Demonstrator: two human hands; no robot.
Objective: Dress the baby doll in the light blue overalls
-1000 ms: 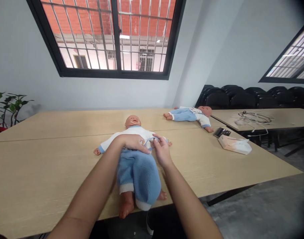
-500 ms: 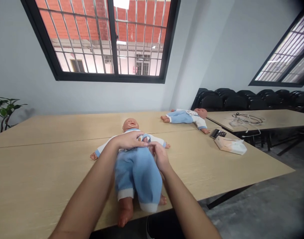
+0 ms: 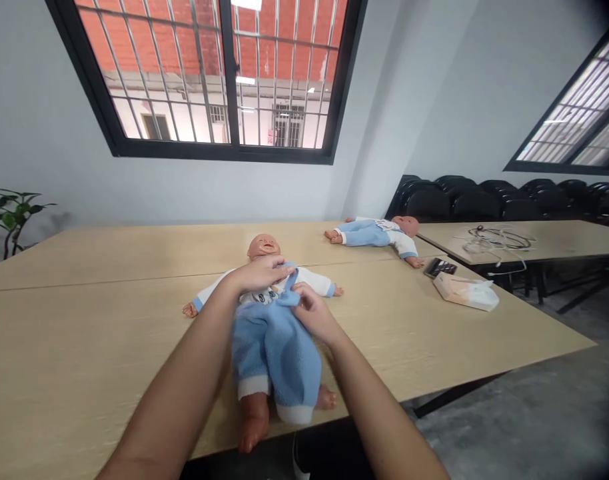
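Observation:
A baby doll (image 3: 264, 246) lies on its back on the table, head away from me and feet at the near edge. It wears a white top with blue cuffs and light blue overalls (image 3: 277, 340) with white leg hems. Over the doll's chest, my left hand (image 3: 264, 273) has its fingers closed on a blue strap (image 3: 291, 277) of the overalls. My right hand (image 3: 313, 312) pinches the blue cloth at the waist on the right side. Part of a dark print on the top shows between my hands. One bare foot sticks out of each leg.
A second doll (image 3: 377, 233) in similar clothes lies farther back. To the right are a dark phone-like object (image 3: 440, 268) and a tissue pack (image 3: 466, 291). Cables (image 3: 499, 240) lie on another table, with stacked black chairs (image 3: 477, 199) behind. A plant (image 3: 9, 217) stands at left.
My right hand has shifted slightly down and left, drawing the waist cloth. The strap and the chest print show more between my hands. The raised right trouser leg has settled lower.

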